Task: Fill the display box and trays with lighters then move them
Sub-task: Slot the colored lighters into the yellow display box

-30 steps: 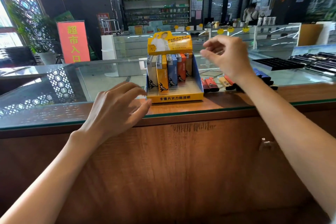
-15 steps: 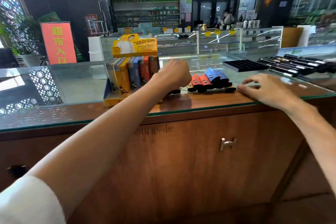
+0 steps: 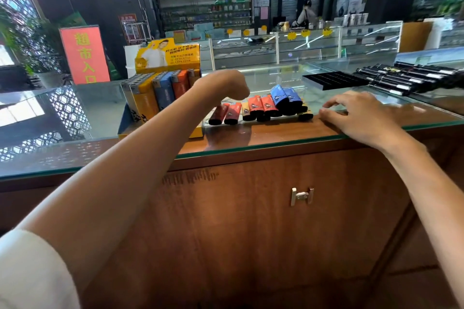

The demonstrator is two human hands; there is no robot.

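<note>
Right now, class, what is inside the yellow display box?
Upright lighters, grey, yellow, blue and orange, stand in the display box. The left forearm covers its front right part, so what lies there is hidden.

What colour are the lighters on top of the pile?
The top lighters are blue with black ends; the head view shows them.

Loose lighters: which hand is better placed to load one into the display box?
Probably the left hand: hanging over the red lighters beside the display box; the right hand rests beyond them.
</note>
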